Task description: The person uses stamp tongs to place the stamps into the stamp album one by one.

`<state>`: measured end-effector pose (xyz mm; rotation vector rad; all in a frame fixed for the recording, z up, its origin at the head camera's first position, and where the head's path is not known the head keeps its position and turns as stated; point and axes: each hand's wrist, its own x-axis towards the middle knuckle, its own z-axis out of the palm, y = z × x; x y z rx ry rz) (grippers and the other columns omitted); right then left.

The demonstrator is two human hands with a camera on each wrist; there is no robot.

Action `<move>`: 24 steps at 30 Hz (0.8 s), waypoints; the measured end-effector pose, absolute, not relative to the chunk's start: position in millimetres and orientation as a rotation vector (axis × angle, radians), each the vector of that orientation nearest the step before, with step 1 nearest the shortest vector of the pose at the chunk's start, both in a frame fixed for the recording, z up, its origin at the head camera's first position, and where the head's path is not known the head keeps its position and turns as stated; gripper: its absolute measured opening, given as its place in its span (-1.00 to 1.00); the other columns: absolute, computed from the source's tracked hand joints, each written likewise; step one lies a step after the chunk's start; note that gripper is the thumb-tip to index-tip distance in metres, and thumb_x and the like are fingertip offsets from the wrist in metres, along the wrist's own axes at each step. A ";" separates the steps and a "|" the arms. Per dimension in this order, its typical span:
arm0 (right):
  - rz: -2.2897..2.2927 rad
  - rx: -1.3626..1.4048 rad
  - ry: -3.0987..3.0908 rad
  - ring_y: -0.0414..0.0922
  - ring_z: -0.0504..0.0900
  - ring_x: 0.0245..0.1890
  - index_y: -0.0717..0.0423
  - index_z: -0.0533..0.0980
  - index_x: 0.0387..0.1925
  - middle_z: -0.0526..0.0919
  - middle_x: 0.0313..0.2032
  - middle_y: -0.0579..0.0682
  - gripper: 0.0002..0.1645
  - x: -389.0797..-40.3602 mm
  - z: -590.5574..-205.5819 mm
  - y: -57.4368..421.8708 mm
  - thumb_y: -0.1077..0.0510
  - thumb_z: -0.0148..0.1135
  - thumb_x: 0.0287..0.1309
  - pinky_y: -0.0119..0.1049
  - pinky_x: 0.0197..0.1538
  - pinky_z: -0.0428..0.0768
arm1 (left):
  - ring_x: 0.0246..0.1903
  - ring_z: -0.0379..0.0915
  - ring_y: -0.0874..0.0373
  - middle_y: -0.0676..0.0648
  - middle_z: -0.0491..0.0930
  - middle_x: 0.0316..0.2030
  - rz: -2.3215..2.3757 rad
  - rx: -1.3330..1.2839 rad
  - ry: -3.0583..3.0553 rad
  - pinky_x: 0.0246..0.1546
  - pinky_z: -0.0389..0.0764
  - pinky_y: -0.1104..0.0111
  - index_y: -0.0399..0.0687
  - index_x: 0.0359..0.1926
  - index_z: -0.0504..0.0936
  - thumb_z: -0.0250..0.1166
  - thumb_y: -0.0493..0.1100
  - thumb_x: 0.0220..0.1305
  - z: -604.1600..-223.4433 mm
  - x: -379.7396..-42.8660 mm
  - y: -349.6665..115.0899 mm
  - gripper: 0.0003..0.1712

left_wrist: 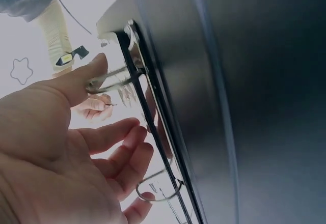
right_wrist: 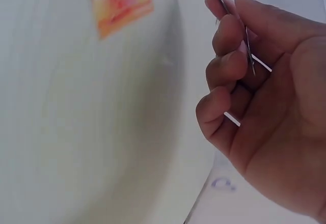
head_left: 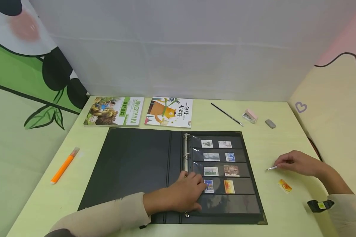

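Note:
A black ring-binder stamp album (head_left: 130, 164) lies opened on the table, its right page (head_left: 228, 204) holding several stamps in clear-strip rows. My left hand (head_left: 185, 192) rests over the rings and the page's left edge, fingers relaxed beside a blue stamp (head_left: 209, 186). In the left wrist view, its thumb is right at a metal ring (left_wrist: 109, 80). Off the album's right side, my right hand (head_left: 298, 163) pinches metal tweezers (head_left: 271, 168) between thumb and fingers, their tips pointing left. A loose yellow-orange stamp (head_left: 285, 186) lies on the table just below that hand.
Two picture books, one green and white (head_left: 114, 111) and one with a bear (head_left: 168, 112), lie behind the album. Behind it to the right are a pencil (head_left: 226, 114), a pink stapler (head_left: 250, 116) and a grey eraser (head_left: 270, 123). An orange marker (head_left: 65, 165) lies far left.

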<state>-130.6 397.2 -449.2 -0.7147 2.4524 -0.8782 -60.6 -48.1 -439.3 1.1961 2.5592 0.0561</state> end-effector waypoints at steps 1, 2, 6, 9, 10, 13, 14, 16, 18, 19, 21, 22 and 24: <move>-0.882 -0.700 2.464 -0.42 0.49 -0.38 0.05 0.64 -0.20 0.71 -0.32 -0.09 -0.81 -127.3 -449.2 404.0 0.20 0.11 0.31 -0.47 -0.34 0.46 | 0.08 0.26 0.18 0.12 0.38 0.10 0.035 1.201 2.560 0.16 0.23 0.08 0.15 0.23 0.40 0.32 0.33 0.07 -439.3 -59.0 -47.4 -0.24; -0.881 -0.685 2.472 -0.41 0.50 -0.37 0.06 0.64 -0.20 0.71 -0.31 -0.10 -0.81 -124.3 -449.6 410.5 0.20 0.10 0.31 -0.47 -0.33 0.46 | 0.09 0.25 0.18 0.11 0.37 0.11 0.016 1.203 2.560 0.18 0.23 0.07 0.16 0.23 0.40 0.31 0.34 0.06 -439.1 -57.5 -46.4 -0.24; -0.884 -0.611 2.486 -0.41 0.50 -0.36 0.07 0.64 -0.19 0.69 -0.30 -0.16 -0.80 -114.8 -453.2 431.8 0.21 0.08 0.33 -0.47 -0.33 0.44 | 0.11 0.27 0.16 0.11 0.40 0.10 -0.036 1.188 2.572 0.22 0.23 0.01 0.16 0.19 0.42 0.35 0.32 0.03 -439.4 -51.4 -41.1 -0.26; -0.884 -0.572 2.492 -0.42 0.46 -0.37 0.08 0.64 -0.20 0.67 -0.30 -0.21 -0.79 -108.1 -456.9 445.0 0.23 0.07 0.33 -0.47 -0.35 0.40 | 0.10 0.29 0.16 0.11 0.45 0.07 -0.033 1.164 2.584 0.23 0.22 -0.02 0.17 0.13 0.46 0.41 0.26 0.00 -440.5 -47.7 -37.6 -0.32; -0.882 -0.554 2.496 -0.44 0.45 -0.36 0.08 0.64 -0.20 0.67 -0.29 -0.23 -0.79 -105.6 -457.3 448.4 0.23 0.07 0.33 -0.48 -0.35 0.39 | 0.10 0.30 0.15 0.11 0.46 0.06 -0.026 1.158 2.589 0.23 0.22 -0.02 0.17 0.10 0.47 0.43 0.24 -0.02 -441.1 -46.8 -36.7 -0.33; -0.887 -0.519 2.495 -0.42 0.40 -0.41 0.12 0.64 -0.20 0.65 -0.31 -0.26 -0.79 -98.0 -458.6 457.4 0.25 0.07 0.32 -0.45 -0.42 0.33 | 0.08 0.31 0.15 0.10 0.49 0.03 -0.006 1.162 2.605 0.21 0.22 -0.04 0.19 0.05 0.51 0.47 0.20 -0.05 -443.1 -45.8 -35.1 -0.38; -0.887 -0.505 2.495 -0.41 0.38 -0.43 0.12 0.64 -0.20 0.64 -0.32 -0.27 -0.79 -95.9 -458.6 459.8 0.25 0.07 0.32 -0.45 -0.43 0.32 | 0.07 0.32 0.15 0.11 0.50 0.01 0.007 1.161 2.608 0.21 0.21 -0.03 0.21 0.03 0.52 0.48 0.18 -0.06 -443.6 -46.0 -34.9 -0.40; -0.881 -0.474 2.493 -0.41 0.35 -0.44 0.14 0.64 -0.20 0.62 -0.33 -0.29 -0.79 -92.8 -459.0 463.2 0.25 0.07 0.32 -0.43 -0.45 0.29 | 0.05 0.31 0.16 0.12 0.50 -0.03 0.025 1.162 2.604 0.20 0.20 -0.02 0.24 -0.02 0.53 0.49 0.17 -0.07 -443.9 -47.0 -35.0 -0.44; -0.881 -0.463 2.492 -0.41 0.35 -0.44 0.14 0.64 -0.20 0.62 -0.34 -0.30 -0.79 -90.9 -461.4 465.6 0.25 0.07 0.32 -0.43 -0.45 0.27 | 0.03 0.30 0.17 0.14 0.50 -0.06 0.042 1.151 2.591 0.20 0.19 -0.01 0.27 -0.07 0.54 0.50 0.15 -0.08 -443.7 -48.6 -34.8 -0.49; -0.882 -0.465 2.488 -0.42 0.35 -0.44 0.13 0.64 -0.20 0.62 -0.33 -0.31 -0.79 -90.3 -462.9 465.8 0.25 0.07 0.32 -0.44 -0.44 0.28 | 0.01 0.29 0.18 0.16 0.50 -0.08 0.055 1.141 2.582 0.19 0.18 0.00 0.28 -0.11 0.54 0.51 0.14 -0.08 -443.2 -49.4 -34.8 -0.51; -0.899 -0.484 2.474 -0.42 0.38 -0.42 0.12 0.64 -0.21 0.63 -0.32 -0.29 -0.79 -89.6 -465.9 464.2 0.26 0.06 0.32 -0.45 -0.42 0.31 | 0.00 0.27 0.19 0.19 0.49 -0.11 0.059 1.131 2.568 0.18 0.18 0.00 0.32 -0.16 0.52 0.52 0.14 -0.09 -442.8 -51.5 -34.3 -0.54; -0.914 -0.497 2.461 -0.42 0.39 -0.42 0.12 0.63 -0.21 0.64 -0.33 -0.28 -0.79 -89.4 -467.3 462.5 0.27 0.06 0.32 -0.45 -0.42 0.32 | -0.01 0.27 0.20 0.20 0.49 -0.13 0.060 1.129 2.561 0.18 0.19 0.00 0.33 -0.19 0.51 0.52 0.14 -0.10 -442.4 -52.2 -34.1 -0.55; -0.937 -0.531 2.439 -0.41 0.42 -0.41 0.10 0.63 -0.22 0.66 -0.32 -0.25 -0.79 -89.4 -469.2 458.6 0.27 0.06 0.33 -0.45 -0.40 0.35 | -0.01 0.27 0.20 0.21 0.48 -0.17 0.057 1.124 2.551 0.19 0.20 -0.01 0.36 -0.24 0.47 0.53 0.14 -0.12 -442.0 -53.4 -33.2 -0.55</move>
